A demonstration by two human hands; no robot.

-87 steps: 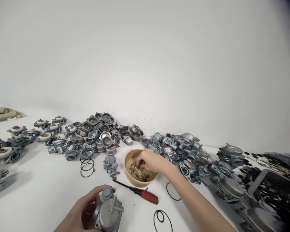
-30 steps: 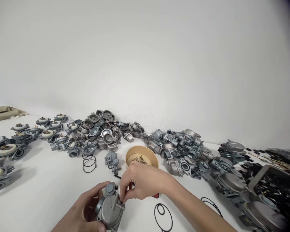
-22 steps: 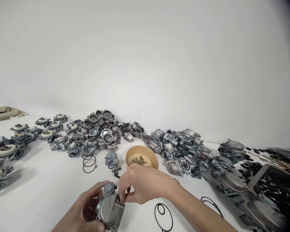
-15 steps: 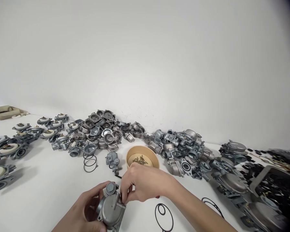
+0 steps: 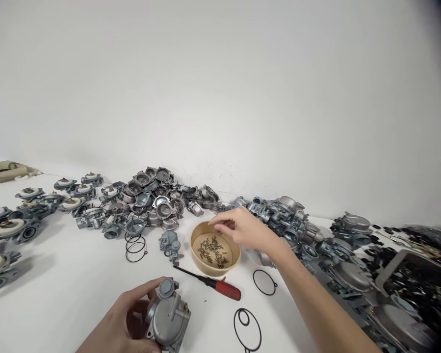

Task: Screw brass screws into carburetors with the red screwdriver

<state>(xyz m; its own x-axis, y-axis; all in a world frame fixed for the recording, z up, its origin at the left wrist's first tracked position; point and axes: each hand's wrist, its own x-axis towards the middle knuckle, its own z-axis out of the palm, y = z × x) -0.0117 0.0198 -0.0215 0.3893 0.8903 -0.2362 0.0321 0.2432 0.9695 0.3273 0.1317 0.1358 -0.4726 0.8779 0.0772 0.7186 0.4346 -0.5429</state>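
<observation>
My left hand [image 5: 130,318] is wrapped round a grey metal carburetor [image 5: 170,321], its float bowl facing up and a small brass screw [image 5: 185,305] showing at the right edge. My right hand [image 5: 244,228] hovers over the back right rim of a tan bowl [image 5: 195,252], fingers bent, the thumb a little apart from them, with nothing visible in it. Several brass screws [image 5: 213,250] lie in that bowl. Between the bowl and the carburetor rests a screwdriver [image 5: 225,288] with a red and black handle.
Black rubber rings [image 5: 265,282] lie on the white table, some at left [image 5: 135,249]. A smaller carburetor [image 5: 170,246] stands left of the bowl. Piled float bowls [image 5: 163,211], more carburetors [image 5: 286,220] and a bin of black parts [image 5: 422,289] surround the work area.
My right hand has left the carburetor's right edge and moved up and right to the bowl, uncovering the screwdriver and the brass screw. My left hand still holds the carburetor.
</observation>
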